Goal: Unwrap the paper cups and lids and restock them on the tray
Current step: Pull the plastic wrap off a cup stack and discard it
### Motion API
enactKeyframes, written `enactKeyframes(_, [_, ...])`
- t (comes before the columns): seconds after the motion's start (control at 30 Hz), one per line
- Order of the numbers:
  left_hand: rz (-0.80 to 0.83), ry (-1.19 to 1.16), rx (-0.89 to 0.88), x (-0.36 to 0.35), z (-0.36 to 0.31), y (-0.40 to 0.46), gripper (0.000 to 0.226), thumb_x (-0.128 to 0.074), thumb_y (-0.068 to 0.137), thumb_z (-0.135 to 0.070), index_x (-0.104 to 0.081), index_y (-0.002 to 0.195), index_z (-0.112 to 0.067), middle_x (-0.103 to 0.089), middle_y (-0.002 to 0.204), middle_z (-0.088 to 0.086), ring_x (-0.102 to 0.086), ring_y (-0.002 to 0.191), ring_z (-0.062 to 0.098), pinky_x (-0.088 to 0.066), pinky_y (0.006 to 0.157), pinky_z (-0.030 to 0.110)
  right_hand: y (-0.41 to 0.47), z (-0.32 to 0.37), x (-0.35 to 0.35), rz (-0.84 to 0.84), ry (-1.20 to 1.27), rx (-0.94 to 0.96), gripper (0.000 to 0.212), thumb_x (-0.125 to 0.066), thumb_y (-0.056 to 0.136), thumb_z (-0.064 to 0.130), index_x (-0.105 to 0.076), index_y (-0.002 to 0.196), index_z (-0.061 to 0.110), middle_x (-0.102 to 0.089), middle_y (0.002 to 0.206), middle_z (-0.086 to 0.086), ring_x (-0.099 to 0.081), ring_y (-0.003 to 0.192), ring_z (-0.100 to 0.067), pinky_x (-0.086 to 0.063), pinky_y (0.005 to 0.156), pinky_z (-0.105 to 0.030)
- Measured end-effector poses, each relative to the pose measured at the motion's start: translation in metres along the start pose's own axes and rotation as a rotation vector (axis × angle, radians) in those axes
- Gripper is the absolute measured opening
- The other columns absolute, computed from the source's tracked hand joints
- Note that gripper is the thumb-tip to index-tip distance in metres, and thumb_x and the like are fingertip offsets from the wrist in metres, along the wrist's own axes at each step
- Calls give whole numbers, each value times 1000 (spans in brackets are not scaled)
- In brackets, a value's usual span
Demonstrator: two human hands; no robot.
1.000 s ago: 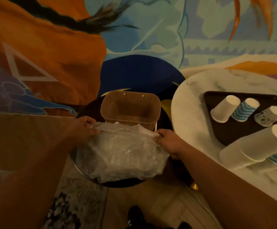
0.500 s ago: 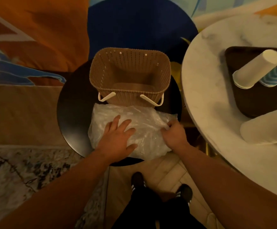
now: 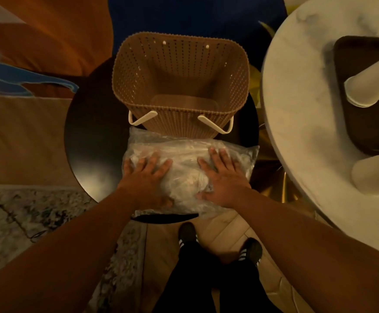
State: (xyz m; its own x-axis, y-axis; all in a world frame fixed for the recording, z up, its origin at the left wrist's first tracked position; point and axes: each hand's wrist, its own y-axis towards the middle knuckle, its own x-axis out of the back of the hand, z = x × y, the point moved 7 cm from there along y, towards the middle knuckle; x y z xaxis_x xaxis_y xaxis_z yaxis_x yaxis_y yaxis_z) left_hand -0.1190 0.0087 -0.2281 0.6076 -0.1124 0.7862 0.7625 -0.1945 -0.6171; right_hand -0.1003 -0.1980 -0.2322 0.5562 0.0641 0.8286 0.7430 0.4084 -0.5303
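At the lower left of the frame we see a speckled grey rug (image 3: 21, 222) on the floor; right of it, at centre, stands a round black bench (image 3: 93, 141); on its near half lies a crumpled clear plastic wrapper (image 3: 184, 159), just in front of an empty brown perforated plastic basket (image 3: 179, 86) with cream handles; our left hand (image 3: 145, 177) lies flat on the wrapper's left part, fingers straight and spread, gripping nothing; our right hand (image 3: 222, 177) presses flat on its right part, fingers likewise extended, holding nothing; below centre we see black trousers and dark shoes (image 3: 187, 232) on the wooden floor; at the right of the frame curves a white marble bench (image 3: 297, 109); on it sits a dark brown tray (image 3: 360, 123), and a stack of white paper cups (image 3: 369, 84) lies tipped across the tray; a second pale stack (image 3: 376, 175) lies on the marble at the tray's near edge, too blurred for us to tell more.
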Motion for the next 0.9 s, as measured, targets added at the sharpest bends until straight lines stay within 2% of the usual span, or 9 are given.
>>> enactKeyframes(0.2, [11,-7,-15,24,-7,-10,114,-50,65,-87,5,150,-36,11,161,5,0,147,36,-1,115,62,-1,6,14,-5,-81,-24,113,-55,69,80,7,153,36,25,160,-7,29,143,-35,17,112,-55])
enactKeyframes(0.3, [44,-52,-27,47,-13,-28,99,-48,78,-77,-9,153,-27,-3,162,6,-10,148,28,-7,118,47,-2,5,22,29,-33,-11,118,-59,64,81,3,154,37,20,161,-7,26,144,-36,17,113,-55])
enactKeyframes(0.37, [24,-129,-37,64,-17,-41,84,-50,86,-66,-21,152,-23,-17,160,4,-21,145,23,-18,116,37,-5,6,30,21,30,5,111,-60,69,77,-2,154,37,14,163,-6,21,146,-34,11,116,-54])
enactKeyframes(0.43, [-47,-173,-51,82,-23,-50,72,-51,90,-59,-32,148,-22,-34,154,2,-34,139,21,-28,111,34,-12,8,45,-35,95,32,97,-58,77,70,-13,154,33,2,164,-6,10,149,-31,2,120,-51])
enactKeyframes(0.53, [-128,-177,-95,109,-53,-58,58,-52,92,-53,-43,141,-24,-51,141,0,-46,128,20,-36,103,32,-34,5,69,-109,148,68,76,-52,87,61,-30,150,25,-25,159,-6,-17,147,-28,-15,119,-43])
enactKeyframes(0.6, [-174,-167,-120,128,-82,-62,48,-52,92,-51,-51,134,-26,-58,131,-2,-53,118,18,-40,96,30,-53,-3,79,-112,207,80,66,-53,92,53,-36,147,22,-37,152,-8,-34,139,-28,-26,115,-38])
enactKeyframes(0.7, [-204,-129,-182,153,-141,-70,32,-50,90,-50,-62,110,-28,-64,103,-6,-60,95,15,-46,81,28,-92,-27,89,-98,269,103,60,-55,94,43,-39,147,19,-45,146,-12,-44,132,-29,-32,108,-36])
enactKeyframes(0.8, [-108,-44,-233,161,-211,-76,22,-51,89,-49,-57,81,-30,-58,77,-8,-55,76,11,-43,69,22,-138,-58,93,-118,251,138,51,-57,93,39,-49,139,16,-56,134,-15,-53,120,-31,-40,98,-35])
enactKeyframes(0.9, [62,-27,-291,157,-293,-83,26,-64,87,-41,-50,69,-29,-50,68,-11,-51,69,7,-39,63,18,-195,-107,86,-130,256,194,38,-60,90,37,-62,118,11,-64,111,-18,-61,99,-36,-43,80,-36])
